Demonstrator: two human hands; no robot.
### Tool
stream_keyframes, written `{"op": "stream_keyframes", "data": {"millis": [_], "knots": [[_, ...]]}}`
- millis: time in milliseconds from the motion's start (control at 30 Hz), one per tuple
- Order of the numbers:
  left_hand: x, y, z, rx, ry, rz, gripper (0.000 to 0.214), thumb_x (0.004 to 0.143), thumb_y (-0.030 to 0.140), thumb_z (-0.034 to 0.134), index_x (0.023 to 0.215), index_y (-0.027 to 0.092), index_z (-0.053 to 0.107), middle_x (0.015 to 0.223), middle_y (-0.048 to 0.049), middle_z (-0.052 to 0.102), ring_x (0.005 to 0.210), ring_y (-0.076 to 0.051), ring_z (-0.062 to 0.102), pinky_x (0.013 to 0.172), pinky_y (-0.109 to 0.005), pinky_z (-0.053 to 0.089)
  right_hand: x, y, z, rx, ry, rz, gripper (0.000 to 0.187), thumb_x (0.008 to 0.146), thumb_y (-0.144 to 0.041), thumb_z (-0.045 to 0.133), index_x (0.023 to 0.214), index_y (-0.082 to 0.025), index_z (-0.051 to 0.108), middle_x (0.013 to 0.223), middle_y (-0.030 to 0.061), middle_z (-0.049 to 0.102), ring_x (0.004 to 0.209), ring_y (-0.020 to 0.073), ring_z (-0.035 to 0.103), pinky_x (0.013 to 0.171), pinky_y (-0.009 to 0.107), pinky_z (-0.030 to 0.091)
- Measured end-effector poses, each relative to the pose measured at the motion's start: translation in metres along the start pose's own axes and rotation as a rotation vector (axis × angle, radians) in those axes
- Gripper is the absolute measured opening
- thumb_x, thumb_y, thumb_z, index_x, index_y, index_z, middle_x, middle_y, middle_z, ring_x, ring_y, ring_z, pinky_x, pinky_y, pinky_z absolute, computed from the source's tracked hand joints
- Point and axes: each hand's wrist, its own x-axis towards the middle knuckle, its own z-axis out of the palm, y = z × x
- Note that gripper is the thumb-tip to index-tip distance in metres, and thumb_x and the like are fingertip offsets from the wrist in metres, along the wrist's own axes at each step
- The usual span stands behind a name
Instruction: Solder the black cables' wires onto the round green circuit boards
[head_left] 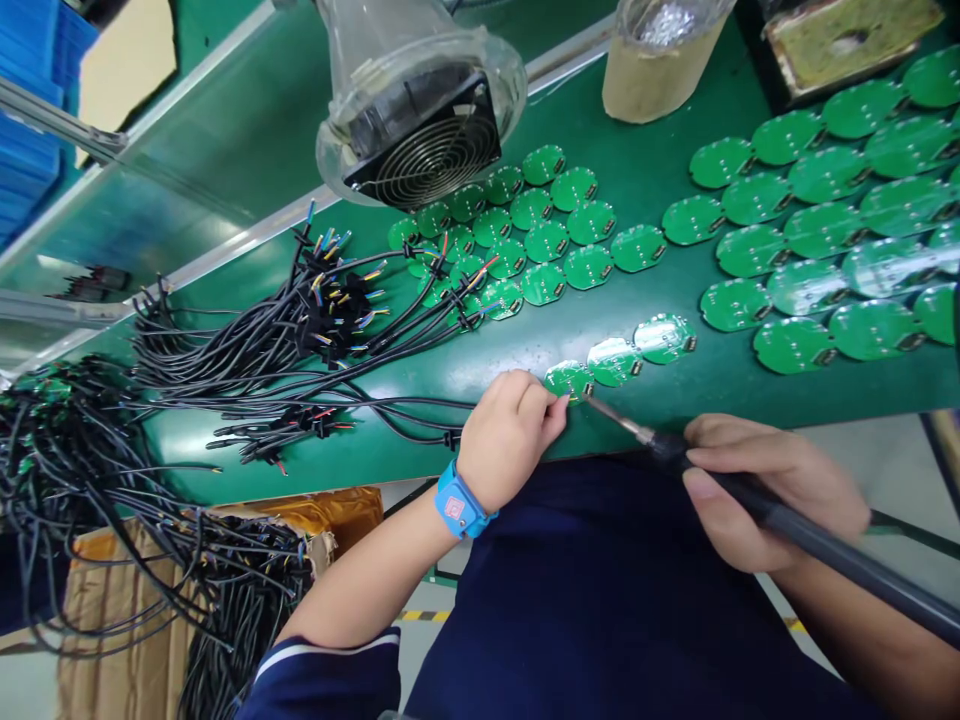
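Green anti-static matting (660, 130) covers the bench in this head view, and a round green circuit board (568, 379) lies near its front edge, last in a short row of three. The person's left hand (510, 440), curled nearly closed and wearing a blue wrist strap (459, 503), has its fingertips at the board's rim, apparently pinning it against sliding. The right hand (757, 490) is closed around a black soldering iron (825, 545), held like a pen, with the forearm angled in from the lower right. Its metal tip (611, 413) sits just beside the board, though contact is hard to judge from this angle. A clear-hooded extractor fan (420, 130) faces the bench, probably to draw off fumes, beyond bundled black cables (322, 320) with coloured wire ends.
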Motion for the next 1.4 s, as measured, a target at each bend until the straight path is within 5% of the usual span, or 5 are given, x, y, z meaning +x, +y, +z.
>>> {"op": "stream_keyframes", "data": {"millis": [500, 700, 900, 1400], "knots": [[0.003, 0.003, -0.002, -0.045, -0.039, -0.074, 0.019, 0.09, 0.023, 0.048, 0.073, 0.015, 0.052, 0.075, -0.0053, 0.053, 0.075, -0.016, 0.05, 0.07, -0.03, 0.046, 0.014, -0.009, 0.011, -0.33, -0.102, -0.147, 0.008, 0.07, -0.015, 0.057, 0.073, -0.022, 0.054, 0.051, -0.0039, 0.047, 0.045, 0.0121, 0.048, 0.044, 0.028, 0.043], [0.007, 0.004, -0.006, -0.161, -0.09, -0.151, 0.015, 0.088, 0.02, 0.051, 0.074, 0.016, 0.053, 0.076, -0.0038, 0.052, 0.074, -0.015, 0.05, 0.07, -0.03, 0.045, 0.004, -0.007, 0.009, -0.184, 0.033, -0.034, 0.021, 0.068, -0.011, 0.06, 0.087, -0.02, 0.058, 0.058, -0.0025, 0.053, 0.051, 0.0126, 0.055, 0.048, 0.028, 0.045], [0.01, 0.003, -0.012, -0.282, -0.133, -0.241, 0.009, 0.086, 0.018, 0.056, 0.078, 0.015, 0.058, 0.08, -0.0037, 0.053, 0.076, -0.014, 0.053, 0.071, -0.028, 0.046, 0.007, -0.007, 0.005, -0.14, 0.05, 0.185, 0.009, 0.071, -0.019, 0.06, 0.08, -0.02, 0.06, 0.059, -0.0005, 0.055, 0.053, 0.0133, 0.056, 0.046, 0.028, 0.043], [0.029, -0.004, -0.021, -0.335, -0.252, -0.259, 0.011, 0.078, 0.012, 0.064, 0.069, 0.017, 0.065, 0.073, -0.0013, 0.055, 0.073, -0.012, 0.054, 0.066, -0.024, 0.046, 0.015, -0.006, 0.006, -0.201, -0.005, 0.041, 0.017, 0.07, -0.015, 0.061, 0.084, -0.021, 0.054, 0.059, -0.0026, 0.053, 0.05, 0.0124, 0.055, 0.045, 0.026, 0.043]]}}
